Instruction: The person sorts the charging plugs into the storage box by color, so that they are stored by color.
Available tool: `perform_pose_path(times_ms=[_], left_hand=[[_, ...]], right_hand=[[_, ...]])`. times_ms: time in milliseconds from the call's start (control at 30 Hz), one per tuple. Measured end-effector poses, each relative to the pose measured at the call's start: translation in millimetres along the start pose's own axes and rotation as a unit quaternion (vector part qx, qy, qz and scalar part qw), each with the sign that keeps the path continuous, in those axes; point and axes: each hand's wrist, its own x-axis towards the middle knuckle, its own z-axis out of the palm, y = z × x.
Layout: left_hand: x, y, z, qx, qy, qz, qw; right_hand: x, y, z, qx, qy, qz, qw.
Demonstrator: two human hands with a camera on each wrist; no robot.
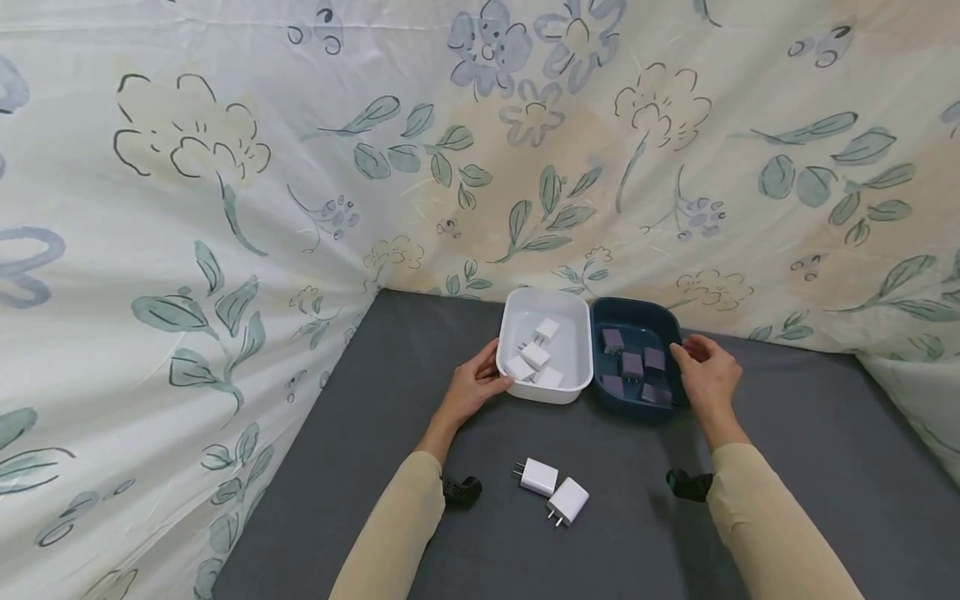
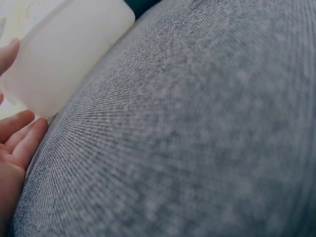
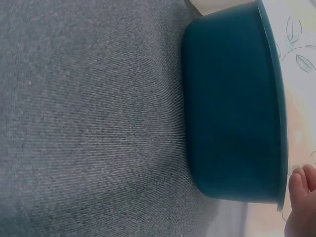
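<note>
A white plastic bin [image 1: 546, 390] stands on the table with several white plug-in chargers [image 1: 536, 356] inside. My left hand [image 1: 471, 385] touches its left side, thumb by the front corner and fingers along the outer wall. Against its right side is a dark blue bin [image 1: 630, 406], holding several purple plug-in chargers [image 1: 632, 365]. My right hand [image 1: 707, 372] is at the blue bin's right rim, thumb against the edge and fingers loosely bent. In the right wrist view, fingertips [image 3: 297, 185] show beside the rim; whether they touch it is unclear.
Two more white chargers [image 1: 538, 476] [image 1: 567, 502] lie on the dark grey tabletop [image 1: 360, 467] between the forearms, prongs exposed. A floral cloth [image 1: 525, 167] hangs behind the bins and along the left side.
</note>
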Motion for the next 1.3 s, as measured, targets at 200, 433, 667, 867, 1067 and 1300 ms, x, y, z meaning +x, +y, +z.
perform_pose_path(times_ms=[200,433,667,867,1067,1300], left_hand=[[-0.1,0.7,-0.9,0.001,0.002,-0.002,1.0],[0.1,1.2,-0.1,0.007,0.005,-0.001,1.0],[-0.1,3.5,0.5,0.011,-0.004,-0.002,0.9999],[-0.1,3.6,-0.3,0.014,-0.004,0.004,0.9999],[0.0,2.9,-0.9,0.011,-0.002,-0.002,0.9999],[-0.8,5.3,0.7,0.008,-0.005,0.005,0.9999]], right_hand=[[-4.1,1,0,-0.005,-0.004,-0.014,0.9999],[-8.0,3,0,-0.014,-0.002,-0.055,0.9984],[-15.0,0,6,-0.003,-0.002,-0.09,0.996],[-24.7,-11,9,0.055,-0.001,-0.098,0.9936],[-36.8,-17,10,0.094,-0.028,-0.09,0.9912],[-50.2,-21,11,0.141,-0.054,-0.085,0.9849]])
